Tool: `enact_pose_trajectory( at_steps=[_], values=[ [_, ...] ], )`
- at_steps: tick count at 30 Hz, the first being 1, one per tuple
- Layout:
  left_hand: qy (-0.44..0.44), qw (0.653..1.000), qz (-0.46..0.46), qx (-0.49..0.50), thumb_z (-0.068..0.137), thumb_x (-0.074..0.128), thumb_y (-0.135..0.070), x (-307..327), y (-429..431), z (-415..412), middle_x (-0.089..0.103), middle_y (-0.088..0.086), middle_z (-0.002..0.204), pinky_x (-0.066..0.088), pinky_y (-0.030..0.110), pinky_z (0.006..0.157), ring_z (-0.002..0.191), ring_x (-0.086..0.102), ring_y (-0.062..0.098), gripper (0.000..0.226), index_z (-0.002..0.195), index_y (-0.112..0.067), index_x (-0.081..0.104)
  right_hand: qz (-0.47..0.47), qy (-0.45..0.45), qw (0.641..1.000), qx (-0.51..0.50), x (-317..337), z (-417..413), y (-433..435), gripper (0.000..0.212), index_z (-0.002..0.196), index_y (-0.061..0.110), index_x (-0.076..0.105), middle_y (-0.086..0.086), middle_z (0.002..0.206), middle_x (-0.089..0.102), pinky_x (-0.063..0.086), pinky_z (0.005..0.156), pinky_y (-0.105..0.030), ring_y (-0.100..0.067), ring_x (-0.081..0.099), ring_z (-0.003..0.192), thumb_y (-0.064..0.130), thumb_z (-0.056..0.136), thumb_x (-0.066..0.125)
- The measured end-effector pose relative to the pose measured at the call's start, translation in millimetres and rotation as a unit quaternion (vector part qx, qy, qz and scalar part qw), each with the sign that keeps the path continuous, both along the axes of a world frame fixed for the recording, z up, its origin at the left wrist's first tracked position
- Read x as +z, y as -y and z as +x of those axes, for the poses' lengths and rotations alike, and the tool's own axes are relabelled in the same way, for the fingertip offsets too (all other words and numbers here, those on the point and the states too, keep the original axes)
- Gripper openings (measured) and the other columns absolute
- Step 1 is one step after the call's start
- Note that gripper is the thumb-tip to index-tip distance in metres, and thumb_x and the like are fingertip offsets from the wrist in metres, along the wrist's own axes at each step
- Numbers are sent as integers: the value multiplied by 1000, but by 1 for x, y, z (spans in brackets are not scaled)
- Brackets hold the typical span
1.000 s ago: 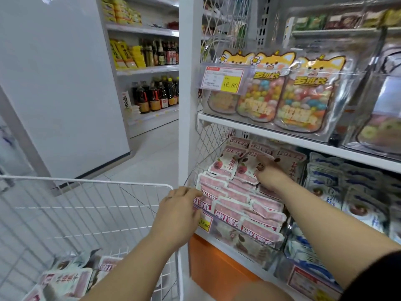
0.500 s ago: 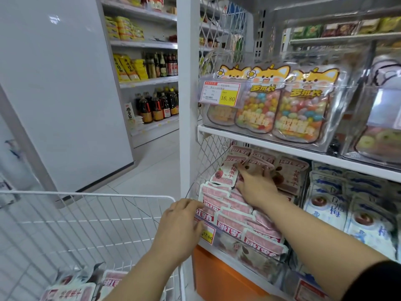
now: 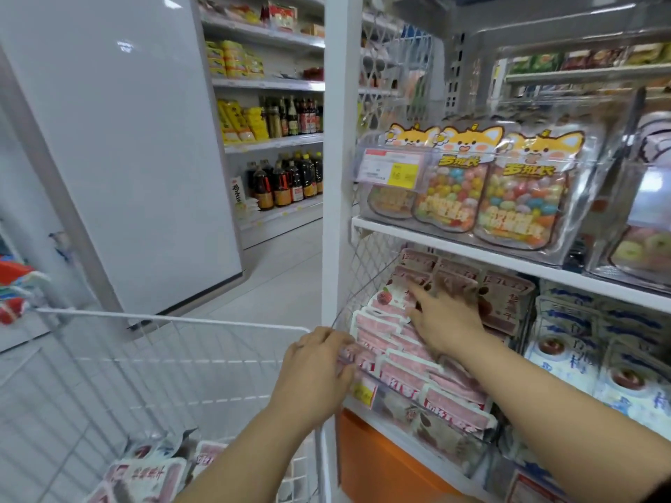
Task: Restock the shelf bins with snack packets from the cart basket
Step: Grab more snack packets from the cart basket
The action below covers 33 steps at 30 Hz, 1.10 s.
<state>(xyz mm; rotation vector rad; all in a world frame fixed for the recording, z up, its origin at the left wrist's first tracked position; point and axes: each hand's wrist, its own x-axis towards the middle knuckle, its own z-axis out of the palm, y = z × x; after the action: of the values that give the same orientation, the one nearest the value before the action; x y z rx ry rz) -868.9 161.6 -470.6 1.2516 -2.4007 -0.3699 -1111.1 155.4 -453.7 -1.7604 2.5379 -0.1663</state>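
Pink snack packets (image 3: 410,361) stand packed in rows in a clear shelf bin (image 3: 406,408) on the lower shelf. My right hand (image 3: 444,314) lies on the back rows with straight fingers, pressing the packets. My left hand (image 3: 316,372) grips the front left corner of the bin, fingers curled over the front packets. More pink packets (image 3: 145,477) lie at the bottom of the white wire cart basket (image 3: 163,317) at the lower left.
A white upright post (image 3: 337,176) separates cart and shelf. Clear bins of fox-topped candy bags (image 3: 483,183) fill the shelf above. Blue-and-white packets (image 3: 595,343) sit to the right of the pink ones. An aisle with bottles (image 3: 287,179) runs behind.
My right hand has slid left and toward the back across the pink packets. My left hand has stayed at the bin's front corner while the view tilted.
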Motion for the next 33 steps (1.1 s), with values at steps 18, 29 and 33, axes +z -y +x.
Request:
enact_pose_trajectory(
  at_steps=[18,29,33],
  values=[
    [397,901,160,72,97,57,-31,-14,30,193,57,1,134,48,41,98,122,54,23,39,135,-25,52,-75,233,895,374,-21,194,22,22,114,38,68,24,95,67,52,83,-24,1,63,85,36,92,64],
    [512,836,191,-38,93,63,-23,-71,59,192,49,10,124,53,42,84,111,57,31,37,129,-23,58,-40,259,889,375,-25,188,23,28,118,42,64,24,101,66,54,85,-32,4,63,85,44,90,64],
    [515,840,169,-15,93,61,-23,-77,58,184,55,7,115,54,42,79,102,59,29,29,121,-17,59,-22,236,897,372,-24,189,20,31,122,45,60,25,106,64,53,86,-30,2,62,91,48,91,61]
  ],
)
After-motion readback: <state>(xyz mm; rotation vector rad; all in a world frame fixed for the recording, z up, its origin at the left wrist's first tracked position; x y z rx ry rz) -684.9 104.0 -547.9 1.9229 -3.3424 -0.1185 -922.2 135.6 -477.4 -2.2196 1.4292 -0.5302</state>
